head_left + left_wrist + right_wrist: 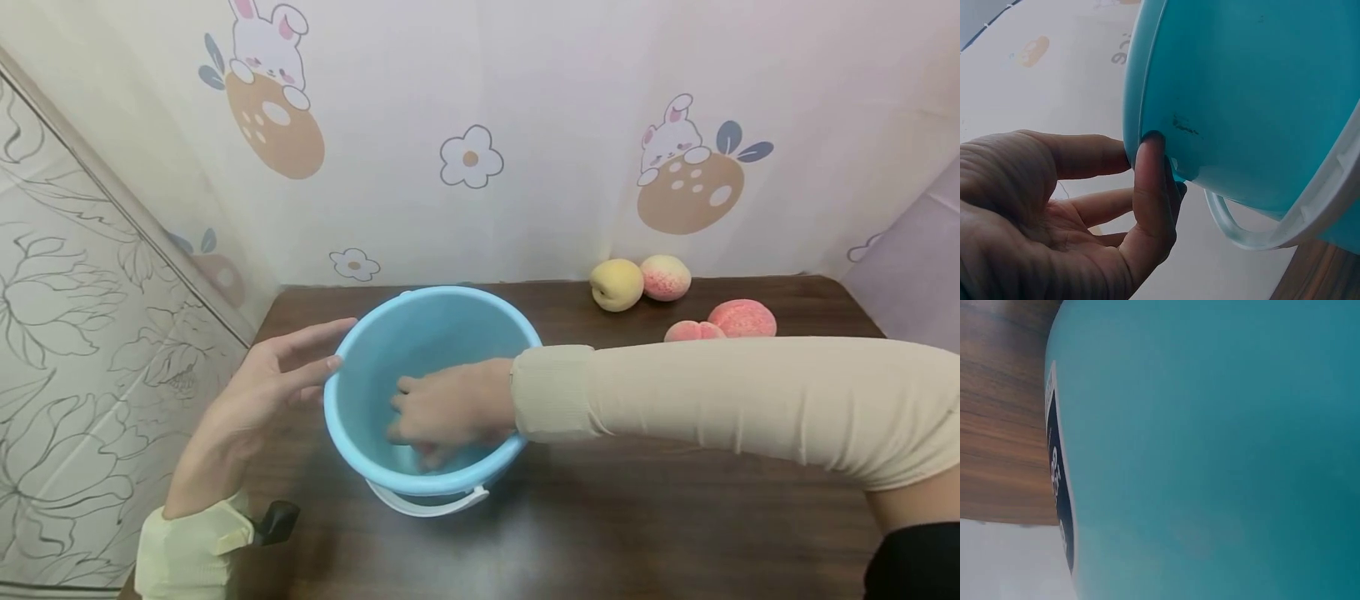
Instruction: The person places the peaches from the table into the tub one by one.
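Note:
A light-blue bucket (450, 317) stands on the dark wooden table with its mouth facing up. My left hand (262, 392) pinches its left rim between thumb and fingers; the left wrist view shows the grip close, thumb on one side and a bent finger on the other. Down inside the bucket is my right hand (450, 408), back of the hand up and slightly blurred. A pinkish patch shows under its fingers, but whether that is a held thing cannot be made out. The right wrist view is filled by the bucket's outer wall (1197, 450), without the hand.
At the table's back right sit a yellow peach (617, 285) and a pale pink-speckled peach (666, 277). Nearer lie two pink peaches (742, 319), one partly behind the right sleeve (712, 392). The bucket's white handle (427, 506) hangs at the front. A patterned curtain (555, 125) backs the table.

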`<state>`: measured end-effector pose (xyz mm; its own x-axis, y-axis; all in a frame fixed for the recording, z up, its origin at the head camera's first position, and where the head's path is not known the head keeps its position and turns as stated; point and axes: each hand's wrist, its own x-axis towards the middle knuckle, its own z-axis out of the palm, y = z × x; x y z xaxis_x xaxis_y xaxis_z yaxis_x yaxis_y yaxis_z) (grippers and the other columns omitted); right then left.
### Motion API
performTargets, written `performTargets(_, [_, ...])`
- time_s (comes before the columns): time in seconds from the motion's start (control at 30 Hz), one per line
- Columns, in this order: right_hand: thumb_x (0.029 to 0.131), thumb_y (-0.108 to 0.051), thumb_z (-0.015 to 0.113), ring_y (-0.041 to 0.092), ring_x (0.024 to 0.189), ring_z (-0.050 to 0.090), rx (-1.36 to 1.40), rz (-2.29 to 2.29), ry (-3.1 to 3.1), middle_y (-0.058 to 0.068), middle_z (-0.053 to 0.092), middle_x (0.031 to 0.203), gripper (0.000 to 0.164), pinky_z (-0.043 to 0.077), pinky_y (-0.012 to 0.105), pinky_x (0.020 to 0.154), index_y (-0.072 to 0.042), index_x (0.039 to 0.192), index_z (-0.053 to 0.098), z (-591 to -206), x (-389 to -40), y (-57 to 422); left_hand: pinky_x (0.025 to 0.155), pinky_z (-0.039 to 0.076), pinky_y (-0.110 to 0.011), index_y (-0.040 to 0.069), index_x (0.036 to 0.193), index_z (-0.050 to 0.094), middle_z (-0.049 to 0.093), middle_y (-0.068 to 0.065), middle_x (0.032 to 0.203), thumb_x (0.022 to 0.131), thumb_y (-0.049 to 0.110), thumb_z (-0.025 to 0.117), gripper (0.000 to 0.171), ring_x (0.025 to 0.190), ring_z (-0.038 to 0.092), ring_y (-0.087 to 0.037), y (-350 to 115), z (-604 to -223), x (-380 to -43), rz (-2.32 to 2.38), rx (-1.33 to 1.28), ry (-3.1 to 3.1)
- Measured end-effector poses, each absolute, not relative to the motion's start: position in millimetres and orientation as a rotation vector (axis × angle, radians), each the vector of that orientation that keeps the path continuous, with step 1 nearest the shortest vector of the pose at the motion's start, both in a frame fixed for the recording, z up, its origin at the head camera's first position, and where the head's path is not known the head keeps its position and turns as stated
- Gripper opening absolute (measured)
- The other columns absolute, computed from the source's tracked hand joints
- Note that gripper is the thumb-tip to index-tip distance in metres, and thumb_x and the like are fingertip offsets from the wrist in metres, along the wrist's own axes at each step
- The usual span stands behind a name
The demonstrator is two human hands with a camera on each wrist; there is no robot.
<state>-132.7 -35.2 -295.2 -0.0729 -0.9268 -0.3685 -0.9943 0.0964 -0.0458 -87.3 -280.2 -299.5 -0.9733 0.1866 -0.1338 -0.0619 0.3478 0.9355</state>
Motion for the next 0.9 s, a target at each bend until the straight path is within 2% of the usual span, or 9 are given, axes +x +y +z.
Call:
performTargets(0.33, [0.102, -0.032, 0.064, 0.011, 0.098, 0.050, -2.056, 0.331, 2.008, -0.008, 0.063, 0.107, 0.037, 0.048, 0.022, 0.079, -0.030, 0.139, 0.064, -297.4, -131.2, -32.9, 0.093, 0.061, -0.037, 0.020, 0.152, 0.055, 0.061, -0.005, 0.150, 0.104, 0.029, 0.066, 0.050, 0.117, 0.072, -0.013, -278.1, -300.8, -85.4, 1.650, 0.124, 2.426])
performTargets(0.57, [0.102, -0.026, 0.063, 0.011, 0.096, 0.049, -2.053, 0.306, 1.991, -0.009, 0.063, 0.107, 0.033, 0.046, 0.022, 0.076, -0.030, 0.134, 0.067, -296.7, -129.5, -30.3, 0.093, 0.062, -0.037, 0.018, 0.151, 0.056, 0.063, -0.003, 0.148, 0.104, 0.027, 0.066, 0.050, 0.115, 0.073, -0.014, -276.6, -301.0, -85.0, 1.673, 0.137, 2.412])
performTargets(0.9, [0.102, -0.029, 0.065, 0.012, 0.097, 0.052, -2.010, 0.336, 1.990, -0.012, 0.067, 0.118, 0.035, 0.047, 0.022, 0.078, -0.033, 0.137, 0.066, -295.4, -129.9, -28.6, 0.092, 0.062, -0.035, 0.016, 0.151, 0.056, 0.064, -0.002, 0.146, 0.104, 0.025, 0.066, 0.049, 0.115, 0.074, -0.014, -275.9, -301.0, -84.3, 1.688, 0.149, 2.411])
